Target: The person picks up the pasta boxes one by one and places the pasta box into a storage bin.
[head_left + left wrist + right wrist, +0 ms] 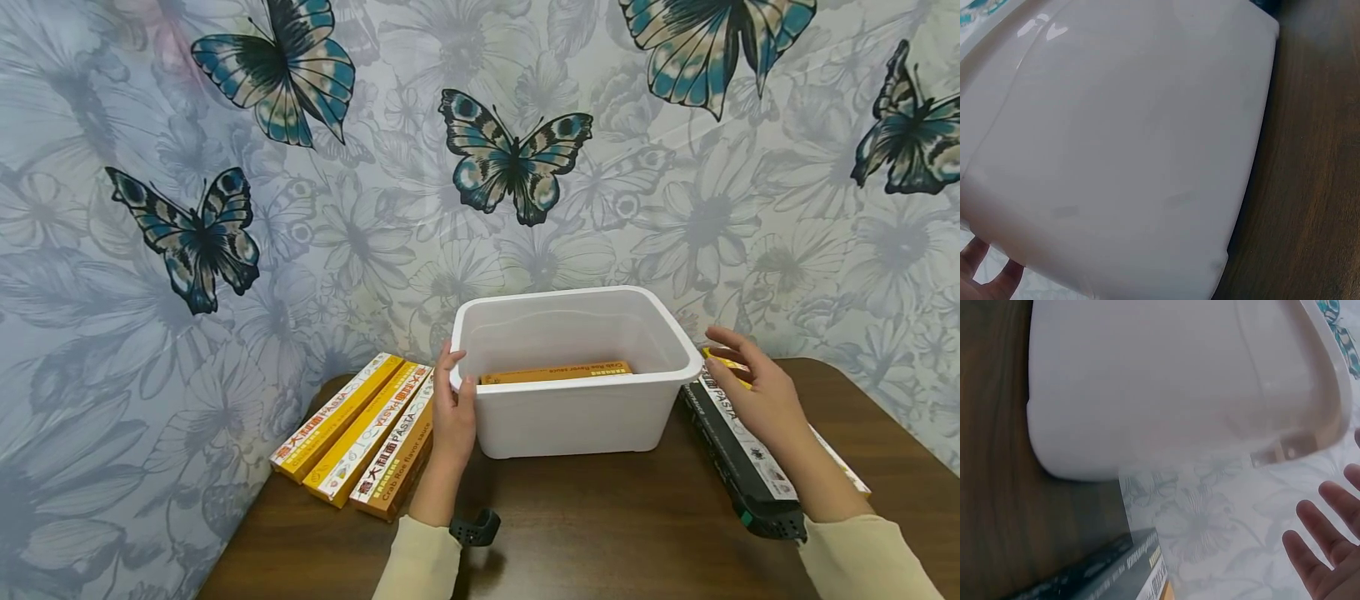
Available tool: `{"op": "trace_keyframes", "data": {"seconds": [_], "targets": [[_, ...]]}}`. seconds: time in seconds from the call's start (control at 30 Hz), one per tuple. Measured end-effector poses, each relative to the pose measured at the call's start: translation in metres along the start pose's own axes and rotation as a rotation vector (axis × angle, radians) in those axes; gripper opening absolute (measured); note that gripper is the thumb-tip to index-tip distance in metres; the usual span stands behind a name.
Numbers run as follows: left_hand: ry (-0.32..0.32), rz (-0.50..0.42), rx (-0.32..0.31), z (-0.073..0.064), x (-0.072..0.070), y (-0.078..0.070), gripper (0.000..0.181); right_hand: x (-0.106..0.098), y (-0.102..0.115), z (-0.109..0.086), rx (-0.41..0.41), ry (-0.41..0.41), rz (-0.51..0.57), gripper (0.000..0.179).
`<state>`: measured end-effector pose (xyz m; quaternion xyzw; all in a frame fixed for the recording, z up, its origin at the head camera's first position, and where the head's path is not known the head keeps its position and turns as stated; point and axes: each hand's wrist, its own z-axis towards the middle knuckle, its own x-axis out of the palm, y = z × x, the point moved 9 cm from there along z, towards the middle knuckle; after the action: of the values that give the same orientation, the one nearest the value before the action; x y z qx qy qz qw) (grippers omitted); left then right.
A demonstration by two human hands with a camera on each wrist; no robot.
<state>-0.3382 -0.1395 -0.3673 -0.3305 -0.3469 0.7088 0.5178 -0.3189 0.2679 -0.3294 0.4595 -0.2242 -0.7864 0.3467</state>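
A white plastic bin (577, 417) stands upright near the back of the table, with an orange pasta box (558, 372) marked "Crab Roe flavor sauce" lying inside. My left hand (452, 412) holds the bin's left front corner, its thumb on the front and fingers at the rim. In the left wrist view, fingertips (1007, 281) meet the bin's edge. To the right of the bin, my right hand (757, 392) is spread, holding nothing, above a black pasta box (742, 442). The right wrist view shows these fingers (1316, 531) apart from the bin wall.
Left of the bin, three pasta boxes lie side by side: a yellow box (337, 412), another yellow box (371, 433) and an orange-brown box (397, 450). Another box (840, 462) shows partly beyond the black one. A butterfly-patterned wall covering (517, 250) rises behind the brown table (585, 525).
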Motion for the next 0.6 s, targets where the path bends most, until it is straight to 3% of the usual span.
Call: {"op": "trace_keyframes", "data": {"seconds": [0.13, 0.33, 0.6], "targets": [[-0.002, 0.001, -0.008, 0.0, -0.001, 0.001, 0.041, -0.006, -0.011, -0.01, 0.068, 0.04, -0.014, 0.059], [-0.006, -0.003, -0.011, -0.001, -0.002, 0.002, 0.042, -0.009, -0.022, -0.02, 0.011, 0.082, -0.031, 0.079], [-0.003, -0.001, -0.017, 0.0, 0.0, 0.0, 0.039, -0.02, -0.056, -0.034, 0.079, 0.143, -0.034, 0.1]]}}
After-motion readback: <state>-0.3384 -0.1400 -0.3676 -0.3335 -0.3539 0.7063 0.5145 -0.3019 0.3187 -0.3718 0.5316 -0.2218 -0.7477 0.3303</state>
